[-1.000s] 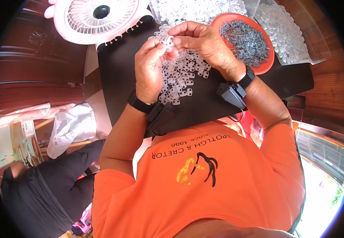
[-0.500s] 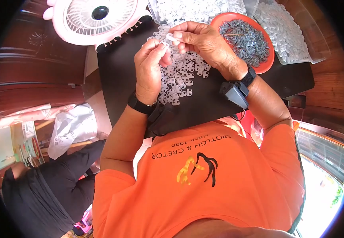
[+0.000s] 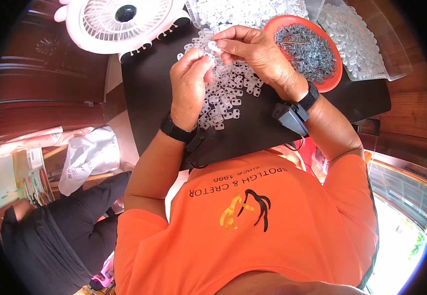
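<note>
Between the thumb and forefinger of my right hand (image 3: 258, 55) is a small white plastic piece (image 3: 213, 46) with a hole in it. My left hand (image 3: 189, 78) is pinched closed right beside that piece; what its fingertips hold is too small and hidden to make out. Both hands are above a loose pile of flat white plastic pieces with holes (image 3: 226, 96), spread over the black tabletop (image 3: 159, 93). Close to my right hand stands an orange-red dish (image 3: 337, 73) heaped with small translucent grey-blue parts (image 3: 312, 59).
A pink-and-white fan (image 3: 125, 46) stands at the far left of the table. At the back is a tub of white pieces (image 3: 253, 11), and a clear bin (image 3: 395, 71) with more is at the far right. A person in black (image 3: 61, 241) is at left, near a white plastic bag (image 3: 88, 157).
The white piece in my right hand has turned, so its hole now faces up. My left hand has shifted slightly right and down. The dish and bins look unchanged.
</note>
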{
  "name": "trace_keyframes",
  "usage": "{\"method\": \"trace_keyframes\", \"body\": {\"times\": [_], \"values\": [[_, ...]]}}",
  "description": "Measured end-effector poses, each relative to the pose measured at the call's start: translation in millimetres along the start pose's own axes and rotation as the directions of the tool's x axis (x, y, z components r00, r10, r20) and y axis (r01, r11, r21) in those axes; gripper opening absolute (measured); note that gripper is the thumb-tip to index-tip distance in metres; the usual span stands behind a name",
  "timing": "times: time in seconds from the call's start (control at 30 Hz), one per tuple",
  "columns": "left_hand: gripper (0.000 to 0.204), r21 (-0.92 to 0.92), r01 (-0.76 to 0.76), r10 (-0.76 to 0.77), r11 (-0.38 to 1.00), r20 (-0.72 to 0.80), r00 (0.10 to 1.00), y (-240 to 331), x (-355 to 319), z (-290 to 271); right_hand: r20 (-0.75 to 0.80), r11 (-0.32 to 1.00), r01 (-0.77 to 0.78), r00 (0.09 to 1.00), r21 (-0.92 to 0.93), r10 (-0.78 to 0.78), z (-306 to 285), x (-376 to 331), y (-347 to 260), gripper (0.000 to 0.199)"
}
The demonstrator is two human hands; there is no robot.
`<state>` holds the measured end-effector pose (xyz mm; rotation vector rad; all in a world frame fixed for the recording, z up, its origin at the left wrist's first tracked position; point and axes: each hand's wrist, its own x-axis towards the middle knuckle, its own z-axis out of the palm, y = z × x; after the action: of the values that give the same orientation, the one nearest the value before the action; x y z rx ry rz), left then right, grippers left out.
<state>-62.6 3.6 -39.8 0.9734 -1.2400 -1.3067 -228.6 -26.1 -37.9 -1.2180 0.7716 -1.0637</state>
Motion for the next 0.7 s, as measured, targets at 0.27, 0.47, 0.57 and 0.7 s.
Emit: {"method": "trace_keyframes", "body": {"times": [0.27,0.47,0.57,0.7], "values": [[0.017,0.107,-0.022,0.026,0.994,-0.037,0.999,0.7,-0.2,2.2,-0.032,0.981,0.099,0.994,-0.164,-0.105,4.5,-3.1,-1.7,0.018],[0.015,0.07,-0.009,0.012,0.997,-0.036,0.999,0.8,-1.2,3.1,-0.019,0.964,0.153,0.987,-0.218,-0.161,6.4,-4.2,2.6,0.016],[0.015,0.066,-0.042,0.042,0.997,0.006,0.999,-2.4,-0.6,-0.4,-0.001,0.958,0.166,0.985,-0.235,-0.171,8.7,-6.1,1.6,0.016],[0.015,0.022,-0.029,0.029,0.999,0.013,1.0,-2.9,0.0,-1.1,0.024,0.952,0.175,0.984,-0.249,-0.175,9.5,-6.9,1.4,0.021]]}}
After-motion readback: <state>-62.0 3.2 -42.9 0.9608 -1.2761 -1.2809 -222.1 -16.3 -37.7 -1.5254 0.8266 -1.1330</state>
